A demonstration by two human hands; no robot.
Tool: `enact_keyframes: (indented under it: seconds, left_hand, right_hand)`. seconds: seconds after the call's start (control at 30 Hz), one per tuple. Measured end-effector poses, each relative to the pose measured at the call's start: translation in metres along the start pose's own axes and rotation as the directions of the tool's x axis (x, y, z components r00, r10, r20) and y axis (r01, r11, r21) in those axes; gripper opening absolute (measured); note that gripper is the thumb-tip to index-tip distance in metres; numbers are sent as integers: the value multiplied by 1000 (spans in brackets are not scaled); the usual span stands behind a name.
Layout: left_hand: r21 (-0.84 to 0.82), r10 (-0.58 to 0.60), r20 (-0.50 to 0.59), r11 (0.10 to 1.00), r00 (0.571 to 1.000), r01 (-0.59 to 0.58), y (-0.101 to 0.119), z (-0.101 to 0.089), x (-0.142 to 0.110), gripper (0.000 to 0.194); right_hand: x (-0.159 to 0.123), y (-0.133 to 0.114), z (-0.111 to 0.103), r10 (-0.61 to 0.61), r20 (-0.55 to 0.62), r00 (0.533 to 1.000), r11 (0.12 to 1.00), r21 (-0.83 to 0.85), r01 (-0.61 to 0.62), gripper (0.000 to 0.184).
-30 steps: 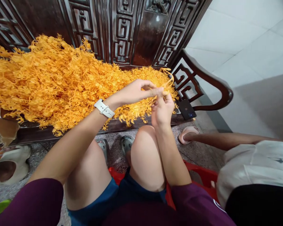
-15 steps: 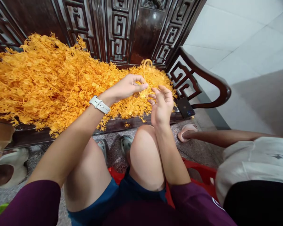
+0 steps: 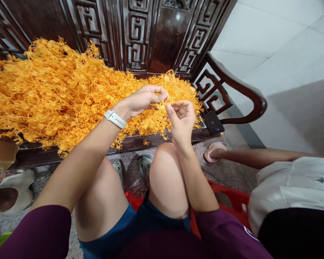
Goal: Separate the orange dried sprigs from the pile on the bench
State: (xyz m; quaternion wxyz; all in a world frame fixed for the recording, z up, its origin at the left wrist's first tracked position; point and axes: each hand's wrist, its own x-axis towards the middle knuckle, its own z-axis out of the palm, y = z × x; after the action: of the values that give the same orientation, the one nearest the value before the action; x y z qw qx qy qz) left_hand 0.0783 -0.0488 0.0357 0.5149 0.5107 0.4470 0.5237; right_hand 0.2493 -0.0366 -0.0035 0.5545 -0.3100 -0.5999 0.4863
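A big heap of orange plastic sprigs (image 3: 56, 90) covers the seat of a dark carved wooden bench (image 3: 140, 36). My left hand (image 3: 143, 99), with a white watch on its wrist, pinches one orange sprig (image 3: 169, 81) above the heap's right end. My right hand (image 3: 182, 120) is raised just right of it, thumb and fingers curled onto the lower part of the same sprig. Both hands hover over the bench's front edge, above my bare knees.
A black phone (image 3: 214, 123) lies on the bench's right end by the curved armrest (image 3: 232, 90). Another person sits at the right, leg (image 3: 259, 158) stretched out in a pink slipper (image 3: 215, 147). I sit on a red stool (image 3: 232, 201). Pale shoes (image 3: 13, 183) lie at left.
My left hand drew back left and lower. My right hand opened half a second ago, then curled back onto the sprig beside the left.
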Motion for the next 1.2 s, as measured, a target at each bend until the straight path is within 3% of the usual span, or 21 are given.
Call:
enact_keyframes:
  seconds: [0.1, 0.2, 0.33, 0.43, 0.57, 0.63, 0.67, 0.7, 0.73, 0.77, 0.8, 0.83, 0.87, 0.9, 0.93, 0.97, 1.0, 1.03, 1.07, 1.1, 1.2]
  left_hand:
    - [-31, -4, 36, 999, 999, 5, 1, 3, -1, 18]
    - [-96, 2, 38, 995, 999, 2, 2, 5, -1, 18]
    - [-247, 35, -196, 965, 980, -84, 1, 5, 3, 13]
    - [-295, -13, -327, 951, 945, -90, -3, 9, 8, 16]
    - [-320, -123, -357, 947, 926, 2, -8, 15, 14, 20]
    - [-348, -131, -362, 938, 923, -3, -9, 10, 17, 22]
    - [-362, -113, -381, 932, 918, -35, -8, 4, 18, 23]
    - [-372, -86, -409, 925, 909, -80, -7, -5, 19, 24]
    - [-375, -55, -442, 918, 895, -128, -6, -15, 18, 24]
    - [-370, -24, -468, 913, 883, -171, -4, -25, 18, 24]
    - [-364, -4, -479, 911, 878, -194, -1, -35, 16, 24]
    - [-358, -2, -476, 914, 879, -191, 1, -44, 15, 24]
    - [-355, -5, -463, 917, 886, -180, 3, -51, 13, 22]
    - [-354, -13, -442, 921, 897, -161, 4, -56, 10, 20]
    - [-354, -21, -412, 925, 911, -139, 5, -59, 8, 18]
    - [-353, -26, -375, 928, 927, -117, 5, -60, 6, 16]
    - [-349, -27, -333, 932, 943, -96, 5, -60, 4, 14]
    - [-341, -27, -294, 937, 956, -78, 4, -59, 2, 13]
    - [-329, -27, -260, 942, 965, -62, 4, -57, 0, 11]
    - [-316, -29, -236, 947, 971, -49, 3, -56, -1, 10]
    - [-278, -23, -199, 960, 980, -33, 2, -54, -4, 13]
  right_hand:
    - [0, 1, -1, -28, 20, 999, 999, -19, 28, 35]
    - [2, 5, -4, -90, 21, 996, 995, -47, 91, 24]
    - [2, 9, -5, -141, 57, 988, 988, -47, 144, 25]
    - [-1, 8, -3, -179, 131, 975, 980, -61, 188, 26]
    - [-2, 1, -5, -157, 219, 963, 987, -9, 163, 30]
    - [-4, -7, -6, -138, 343, 929, 989, 105, 108, 28]
    - [-6, -13, -6, -136, 500, 855, 983, 173, 56, 25]
    - [-8, -19, -5, -144, 716, 683, 974, 223, -28, 22]
    - [-12, -25, -3, -165, 911, 378, 961, 234, -144, 19]
    - [-15, -31, -1, -194, 981, -3, 948, 187, -256, 16]
    - [-18, -35, 1, -225, 915, -336, 937, 109, -331, 14]
    - [-19, -38, 2, -248, 802, -544, 931, 43, -362, 13]
    - [-19, -39, 3, -268, 746, -610, 925, 21, -380, 13]
    - [-18, -38, 1, -292, 795, -532, 908, 56, -416, 13]
    - [-14, -36, -2, -304, 901, -308, 877, 139, -461, 16]
    - [-10, -33, -5, -269, 963, 29, 839, 249, -483, 22]
    - [-4, -29, -9, -176, 902, 394, 805, 362, -470, 30]
    - [1, -24, -13, -38, 729, 683, 785, 445, -431, 36]
    - [7, -20, -16, 100, 531, 842, 778, 485, -399, 40]
    - [12, -16, -18, 212, 388, 897, 776, 492, -396, 42]
    - [18, -6, -18, 376, 295, 878, 741, 474, -476, 39]
